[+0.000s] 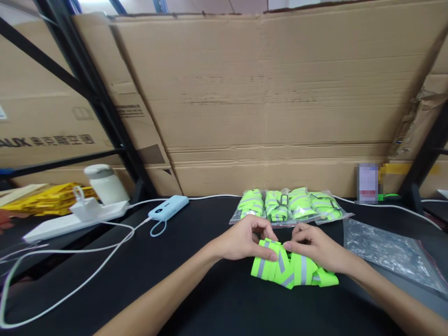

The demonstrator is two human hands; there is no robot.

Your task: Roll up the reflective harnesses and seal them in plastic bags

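A fluorescent-green reflective strap with grey stripes lies loosely folded on the black surface, well in from its far edge. The left hand pinches its left end between thumb and fingers; the right hand touches its top, fingers curled, though I cannot tell whether that grip pinches it. Farther right lies a clear plastic bag. Along the far edge sit four bagged straps and, leftward, a blue power bank; cardboard stands behind.

Black tabletop, scuffed corrugated cardboard panel stands behind, black metal frame at left, printed carton beyond.
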